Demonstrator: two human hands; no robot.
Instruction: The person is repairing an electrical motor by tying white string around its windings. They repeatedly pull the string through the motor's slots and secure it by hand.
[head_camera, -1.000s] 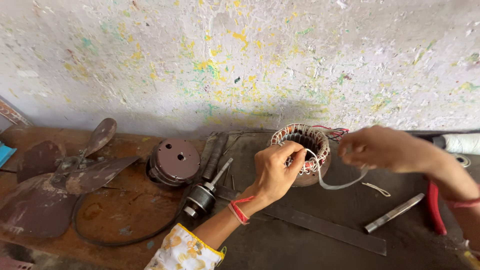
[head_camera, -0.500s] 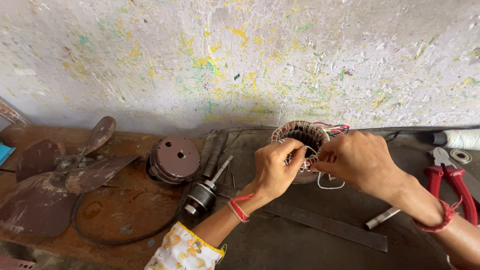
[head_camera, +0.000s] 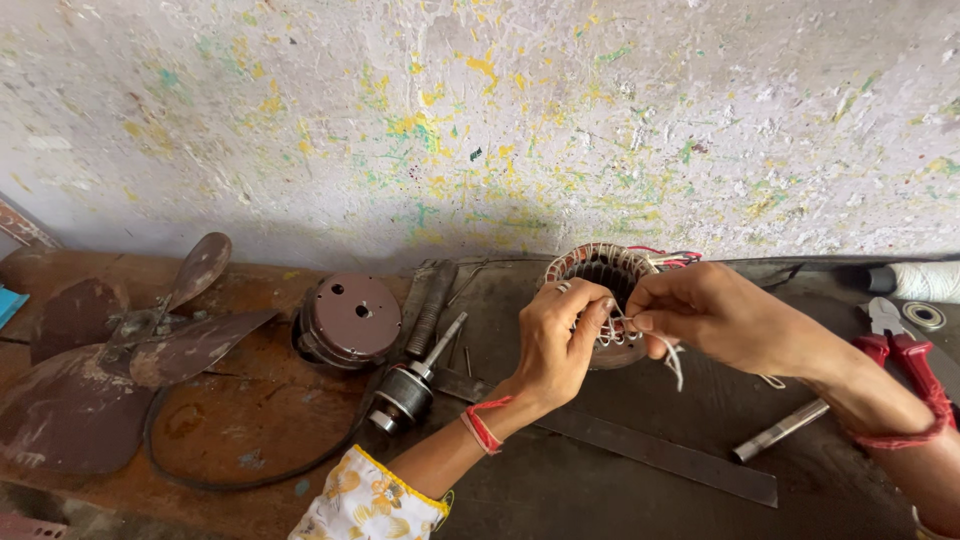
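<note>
— Where's the piece sitting?

— The wound stator (head_camera: 600, 275) stands on the dark bench (head_camera: 560, 490) against the spattered wall, right under my fingertips. My left hand (head_camera: 562, 335) curls over its near rim, fingers pressed together on the windings. My right hand (head_camera: 712, 318) pinches a thin white thread (head_camera: 672, 358) between thumb and forefinger, just beside the left fingertips.

— How will it handle?

— I'd judge the iron core heavy and stiff, the fine winding wire fragile. Grip the outer laminations, not the coils. The thread is limp and light.

— Anything close?

— Red-handled pliers (head_camera: 905, 350) beyond my right wrist; a rotor shaft (head_camera: 412, 385) beside my left forearm.
</note>
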